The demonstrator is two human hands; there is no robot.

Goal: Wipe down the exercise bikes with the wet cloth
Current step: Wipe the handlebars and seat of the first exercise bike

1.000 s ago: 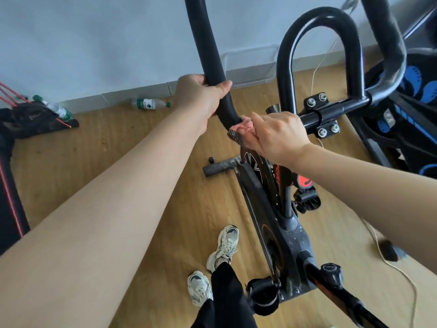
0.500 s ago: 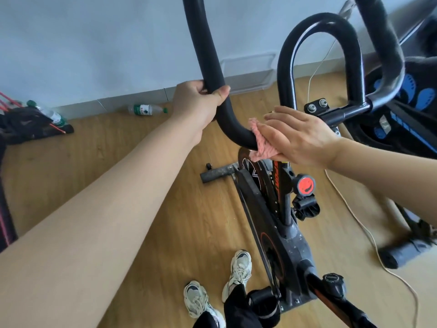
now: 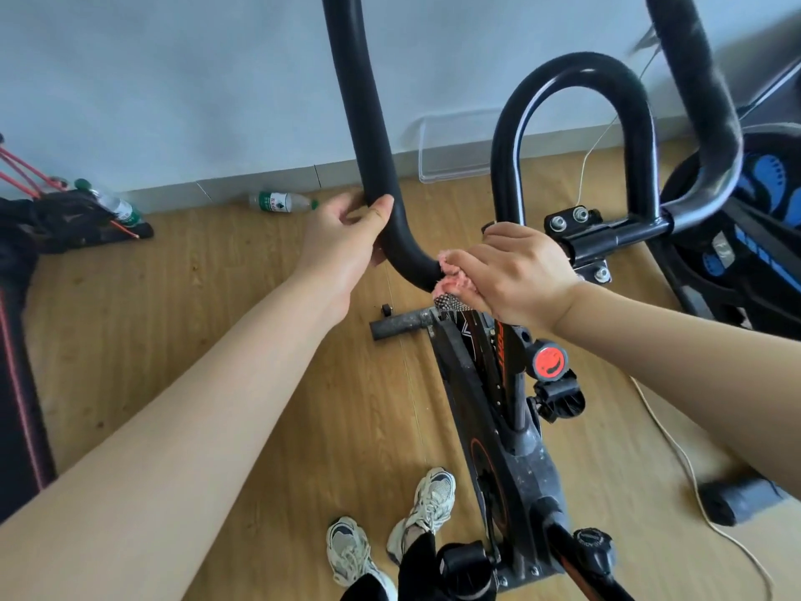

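A black exercise bike with orange markings stands under me on the wooden floor. Its padded black handlebar curves down from the top of the view. My left hand grips the handlebar's left branch just above the bend. My right hand holds a pink cloth wrapped around the handlebar's low bend, fingers curled over the bar. Most of the cloth is hidden under that hand.
A second bike with blue markings stands at the right. A plastic bottle lies by the wall. Black gear with red cords sits at the left. A white cable trails over the floor. My shoes stand beside the bike.
My right hand went from lying flat on the cloth to curling round the bar with it. The left hand kept its hold on the bar.
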